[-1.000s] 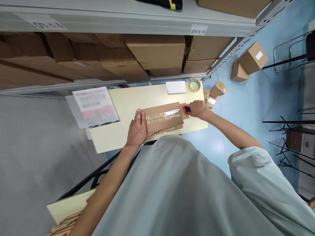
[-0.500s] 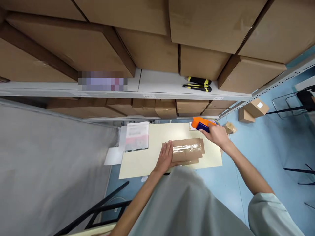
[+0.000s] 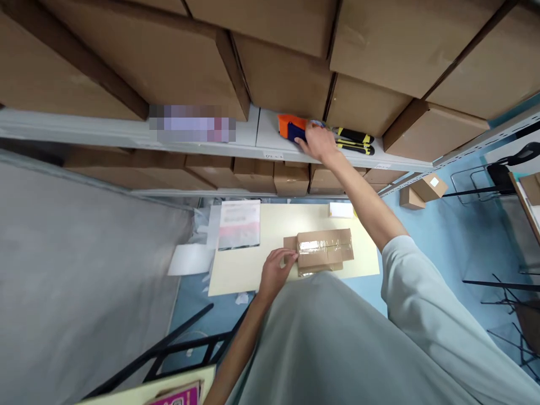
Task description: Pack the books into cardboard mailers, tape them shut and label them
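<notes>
My right hand (image 3: pixel 319 140) is closed around an orange and dark blue tape dispenser (image 3: pixel 291 128) at the grey shelf (image 3: pixel 268 129). Just right of it lie two black and yellow utility knives (image 3: pixel 356 142). Below, a flat cardboard box (image 3: pixel 324 247) rests on the cream table (image 3: pixel 274 219), with shiny clear tape across its top. My left hand (image 3: pixel 276 273) is at the box's left end, thumb and fingertips pinched together against its edge. Whatever is between those fingertips is too small to make out.
Large cardboard boxes (image 3: pixel 287 79) fill the shelf above, and smaller boxes (image 3: pixel 291 179) stand on the level below. Printed paper in a clear bag (image 3: pixel 239 224) lies on the table's left, a small white box (image 3: pixel 341 210) at its back right. More boxes (image 3: pixel 429 187) sit on the floor.
My right hand has carried the tape dispenser up and left from above the table to the shelf. The left hand, flat on the box before, now has its fingers curled at the box's edge.
</notes>
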A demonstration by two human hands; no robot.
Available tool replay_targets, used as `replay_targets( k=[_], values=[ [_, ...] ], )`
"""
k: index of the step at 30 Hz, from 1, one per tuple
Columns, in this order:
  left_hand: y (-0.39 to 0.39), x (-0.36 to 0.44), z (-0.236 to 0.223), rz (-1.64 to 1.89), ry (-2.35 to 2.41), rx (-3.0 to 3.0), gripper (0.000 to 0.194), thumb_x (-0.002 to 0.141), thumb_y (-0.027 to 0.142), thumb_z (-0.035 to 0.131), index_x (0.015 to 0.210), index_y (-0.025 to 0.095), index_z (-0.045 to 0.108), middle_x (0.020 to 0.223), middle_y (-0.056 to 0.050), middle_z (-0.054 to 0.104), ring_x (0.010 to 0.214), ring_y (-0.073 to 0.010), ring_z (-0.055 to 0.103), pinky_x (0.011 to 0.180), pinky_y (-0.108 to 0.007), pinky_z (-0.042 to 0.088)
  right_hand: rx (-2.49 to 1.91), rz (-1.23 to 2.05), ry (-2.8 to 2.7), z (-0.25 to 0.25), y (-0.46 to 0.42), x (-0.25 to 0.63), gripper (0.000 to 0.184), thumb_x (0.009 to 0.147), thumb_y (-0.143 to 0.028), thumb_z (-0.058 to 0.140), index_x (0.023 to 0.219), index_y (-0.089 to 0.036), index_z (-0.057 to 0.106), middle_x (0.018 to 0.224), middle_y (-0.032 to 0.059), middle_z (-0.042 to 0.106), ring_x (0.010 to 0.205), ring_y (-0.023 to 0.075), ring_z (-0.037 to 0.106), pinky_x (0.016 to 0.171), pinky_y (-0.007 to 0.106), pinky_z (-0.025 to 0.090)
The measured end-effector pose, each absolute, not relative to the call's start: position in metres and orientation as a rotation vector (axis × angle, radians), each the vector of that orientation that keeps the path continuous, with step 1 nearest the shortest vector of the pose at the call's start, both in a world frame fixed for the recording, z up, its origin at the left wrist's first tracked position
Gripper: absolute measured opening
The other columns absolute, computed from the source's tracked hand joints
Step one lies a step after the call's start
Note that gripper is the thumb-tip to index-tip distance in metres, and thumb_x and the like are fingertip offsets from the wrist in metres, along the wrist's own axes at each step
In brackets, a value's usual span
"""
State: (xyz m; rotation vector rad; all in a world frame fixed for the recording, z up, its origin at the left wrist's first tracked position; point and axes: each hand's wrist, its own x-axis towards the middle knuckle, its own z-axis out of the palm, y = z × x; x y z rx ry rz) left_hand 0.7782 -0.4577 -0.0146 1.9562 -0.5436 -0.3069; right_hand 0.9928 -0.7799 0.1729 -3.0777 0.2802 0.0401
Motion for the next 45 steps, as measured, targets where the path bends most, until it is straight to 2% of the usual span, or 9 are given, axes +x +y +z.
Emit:
replay_targets(
  k=[3, 8, 12, 14, 19, 23, 27, 36, 45],
  values=[
    [-0.453, 0.773, -0.011, -0.349, -0.462, 1.934, 0.024, 0.095, 0.049, 0.074, 0.085, 0.028, 0.080, 0.096, -0.006, 0.084, 0.099, -0.0282, 0.078, 0.100, -0.046, 0.064, -3.096, 0.071, 0.314, 0.165, -0.779, 0.997, 0.071, 0.122, -0.051, 0.029, 0.150, 0.012, 0.046, 0.139, 0.0342, 0.067, 0.139, 0.0418, 0.067, 0.124, 0.057, 0.041],
    [-0.454, 0.769, -0.004, -0.492, -0.275, 1.866, 0.025, 0.093, 0.050, 0.076, 0.089, 0.025, 0.080, 0.102, -0.007, 0.083, 0.104, -0.0263, 0.077, 0.105, -0.042, 0.061, -3.118, -0.130, 0.317, 0.183, -0.771, 0.974, 0.078, 0.118, -0.063, 0.029, 0.155, 0.004, 0.047, 0.158, 0.0284, 0.056, 0.151, 0.0449, 0.055, 0.127, 0.055, 0.036],
    [-0.453, 0.771, -0.004, -0.557, -0.223, 1.811, 0.029, 0.094, 0.052, 0.074, 0.095, 0.023, 0.080, 0.107, -0.008, 0.082, 0.108, -0.0260, 0.077, 0.107, -0.041, 0.060, -3.029, -0.396, 0.294, 0.193, -0.765, 0.890, 0.061, 0.119, -0.050, 0.021, 0.153, -0.013, 0.055, 0.151, 0.0148, 0.061, 0.145, 0.0328, 0.058, 0.126, 0.045, 0.043],
    [-0.453, 0.773, -0.011, -0.577, -0.211, 1.782, 0.033, 0.093, 0.055, 0.074, 0.097, 0.022, 0.081, 0.109, -0.009, 0.082, 0.109, -0.0264, 0.077, 0.110, -0.042, 0.059, -2.966, -0.293, 0.373, 0.175, -0.769, 0.831, 0.060, 0.117, -0.057, 0.021, 0.155, -0.027, 0.057, 0.157, 0.0150, 0.062, 0.148, 0.0341, 0.054, 0.124, 0.044, 0.046],
    [-0.461, 0.771, -0.035, -0.648, -0.083, 1.738, 0.049, 0.087, 0.067, 0.078, 0.099, 0.020, 0.082, 0.116, -0.013, 0.084, 0.115, -0.0291, 0.077, 0.114, -0.046, 0.059, -2.637, 0.233, 0.913, 0.086, -0.784, 0.689, 0.055, 0.116, -0.043, 0.034, 0.153, -0.009, 0.057, 0.158, 0.0301, 0.060, 0.144, 0.0332, 0.059, 0.121, 0.037, 0.046],
    [-0.472, 0.762, -0.046, -0.680, 0.046, 1.734, 0.054, 0.082, 0.066, 0.085, 0.104, 0.017, 0.084, 0.118, -0.014, 0.084, 0.120, -0.0306, 0.077, 0.113, -0.048, 0.060, -2.289, 0.293, 1.119, 0.027, -0.773, 0.623, 0.057, 0.113, -0.053, 0.041, 0.151, -0.013, 0.057, 0.153, 0.0291, 0.065, 0.135, 0.0300, 0.070, 0.100, 0.034, 0.060],
    [-0.479, 0.759, -0.051, -0.690, 0.104, 1.709, 0.050, 0.079, 0.062, 0.088, 0.101, 0.017, 0.085, 0.116, -0.014, 0.085, 0.118, -0.0311, 0.078, 0.114, -0.048, 0.060, -2.087, 0.329, 1.132, -0.001, -0.750, 0.606, 0.055, 0.113, -0.051, 0.041, 0.154, -0.015, 0.053, 0.152, 0.0239, 0.069, 0.128, 0.0235, 0.076, 0.098, 0.029, 0.061],
    [-0.469, 0.772, -0.060, -0.598, 0.230, 1.661, 0.050, 0.064, 0.061, 0.096, 0.082, 0.019, 0.074, 0.104, -0.012, 0.085, 0.102, -0.0278, 0.081, 0.104, -0.047, 0.065, -2.043, 0.348, 1.124, -0.015, -0.728, 0.612, 0.046, 0.110, -0.048, 0.051, 0.146, -0.020, 0.059, 0.150, 0.0186, 0.072, 0.126, 0.0238, 0.077, 0.102, 0.031, 0.061],
    [-0.460, 0.770, -0.065, -0.627, 0.231, 1.530, 0.054, 0.075, 0.061, 0.092, 0.100, 0.015, 0.078, 0.110, -0.015, 0.083, 0.110, -0.0273, 0.080, 0.109, -0.048, 0.064, -2.009, 0.289, 1.111, -0.025, -0.732, 0.608, 0.046, 0.107, -0.049, 0.056, 0.140, -0.019, 0.061, 0.145, 0.0167, 0.075, 0.120, 0.0217, 0.078, 0.103, 0.030, 0.059]
  ],
)
